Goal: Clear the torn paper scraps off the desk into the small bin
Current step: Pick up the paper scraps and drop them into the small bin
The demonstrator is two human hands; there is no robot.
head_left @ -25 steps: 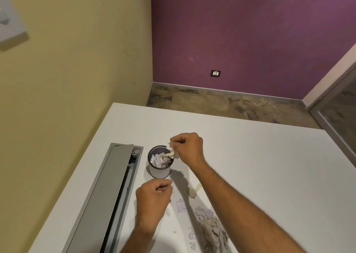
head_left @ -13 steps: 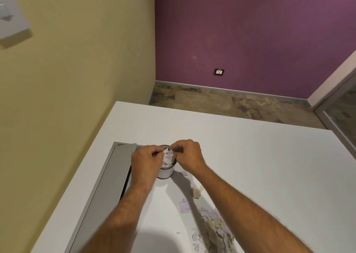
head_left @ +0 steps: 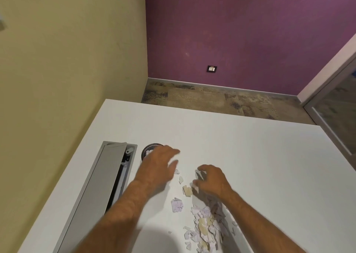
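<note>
Both hands off the small bin (head_left: 149, 150) (upright), scraps (head_left: 204, 227) strewn near-to-far.

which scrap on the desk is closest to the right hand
The tan scrap, lying just left of the right hand, beside its fingertips. The lilac scrap and the big pile sit lower, nearer the person.

Left hand (head_left: 158, 166) motion-blurred, hides most of small bin (head_left: 148, 150); scrap pile (head_left: 204, 229) cut off at bottom edge.
</note>
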